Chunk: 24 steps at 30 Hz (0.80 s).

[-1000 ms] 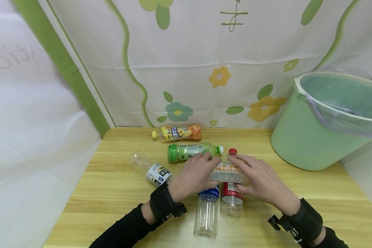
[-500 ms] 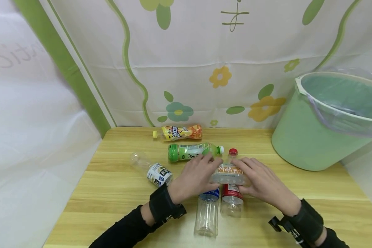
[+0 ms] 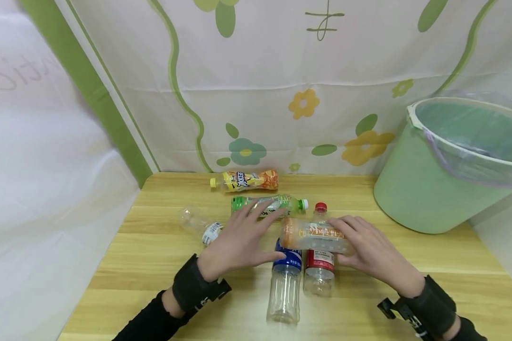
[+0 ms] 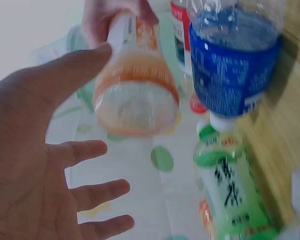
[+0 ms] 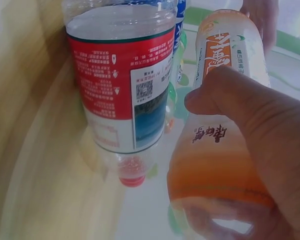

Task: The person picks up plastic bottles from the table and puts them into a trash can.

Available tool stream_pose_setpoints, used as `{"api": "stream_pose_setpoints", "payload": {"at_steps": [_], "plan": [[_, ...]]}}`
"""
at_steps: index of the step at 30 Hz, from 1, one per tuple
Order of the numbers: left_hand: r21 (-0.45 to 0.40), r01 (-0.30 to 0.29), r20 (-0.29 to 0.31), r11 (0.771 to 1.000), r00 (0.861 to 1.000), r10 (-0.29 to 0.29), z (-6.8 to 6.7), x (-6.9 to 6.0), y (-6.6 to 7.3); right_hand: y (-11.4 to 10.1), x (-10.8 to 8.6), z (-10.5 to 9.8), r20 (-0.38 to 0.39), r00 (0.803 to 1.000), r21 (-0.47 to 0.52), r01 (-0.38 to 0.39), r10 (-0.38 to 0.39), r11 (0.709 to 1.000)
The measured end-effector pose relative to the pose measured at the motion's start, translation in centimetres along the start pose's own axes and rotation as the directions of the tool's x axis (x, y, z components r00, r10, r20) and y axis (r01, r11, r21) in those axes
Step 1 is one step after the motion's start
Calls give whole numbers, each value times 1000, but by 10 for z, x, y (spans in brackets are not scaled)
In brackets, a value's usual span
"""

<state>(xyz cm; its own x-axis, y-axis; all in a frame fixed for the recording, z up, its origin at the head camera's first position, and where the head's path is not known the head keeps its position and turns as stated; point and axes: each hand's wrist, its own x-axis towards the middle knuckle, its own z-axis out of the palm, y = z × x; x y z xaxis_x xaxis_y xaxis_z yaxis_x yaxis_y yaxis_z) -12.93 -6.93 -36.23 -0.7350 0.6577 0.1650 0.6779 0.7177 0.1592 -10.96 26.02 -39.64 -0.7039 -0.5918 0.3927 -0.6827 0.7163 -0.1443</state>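
Observation:
My right hand (image 3: 369, 246) grips a clear plastic bottle (image 3: 322, 235) with an orange and white label by one end, holding it sideways above the table. In the right wrist view, the thumb (image 5: 250, 102) lies across that bottle. Off the bottle's other end, my left hand (image 3: 239, 237) is spread with its fingers apart and nothing in it; the left wrist view shows its straight fingers (image 4: 97, 192). Below the held bottle lie a blue-labelled bottle (image 3: 285, 289) and a red-labelled bottle (image 3: 320, 274) with a red cap. The left fingers partly cover a green bottle (image 3: 288, 203).
A yellow and orange bottle (image 3: 251, 181) lies near the back of the wooden table (image 3: 153, 293). A white-labelled bottle (image 3: 194, 220) lies at left, partly behind the left hand. At right stands a green bin (image 3: 431, 189) with a clear liner. A patterned cloth (image 3: 256, 94) hangs behind.
My left hand has let go of the orange-labelled bottle and moved left, its fingers spreading. The right hand keeps its hold and has shifted slightly right. The other bottles stay in place.

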Motion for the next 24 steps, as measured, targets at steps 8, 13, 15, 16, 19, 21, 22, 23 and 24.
{"api": "stream_pose_setpoints", "payload": {"at_steps": [8,13,15,16,19,21,22,23,24], "plan": [[-91,171,-34,981,984,-175,-9,-35,-29,8,-7,-4,-17,999,-9,-28,27,1000],[-104,271,-32,957,961,-276,-3,-62,-51,14,-11,-7,-35,999,-10,-34,33,999],[-100,305,-30,947,951,-309,0,-73,-58,16,-13,-9,-42,999,-14,-34,33,999],[-95,320,-27,943,946,-324,2,-78,-62,17,-13,-10,-45,998,-16,-33,32,999],[-94,370,-15,924,928,-373,7,-93,-69,20,-17,-12,-46,998,-22,-43,42,999],[-104,398,-9,911,916,-401,10,-101,-73,20,-19,-12,-40,998,-28,-56,55,998],[-111,412,-5,904,910,-415,11,-104,-75,21,-20,-12,-38,997,-28,-61,60,998],[-117,424,-3,898,904,-427,12,-106,-76,21,-21,-12,-35,997,-31,-67,66,997],[-123,433,-3,893,900,-437,13,-108,-78,21,-22,-12,-33,997,-34,-74,73,997]]}}
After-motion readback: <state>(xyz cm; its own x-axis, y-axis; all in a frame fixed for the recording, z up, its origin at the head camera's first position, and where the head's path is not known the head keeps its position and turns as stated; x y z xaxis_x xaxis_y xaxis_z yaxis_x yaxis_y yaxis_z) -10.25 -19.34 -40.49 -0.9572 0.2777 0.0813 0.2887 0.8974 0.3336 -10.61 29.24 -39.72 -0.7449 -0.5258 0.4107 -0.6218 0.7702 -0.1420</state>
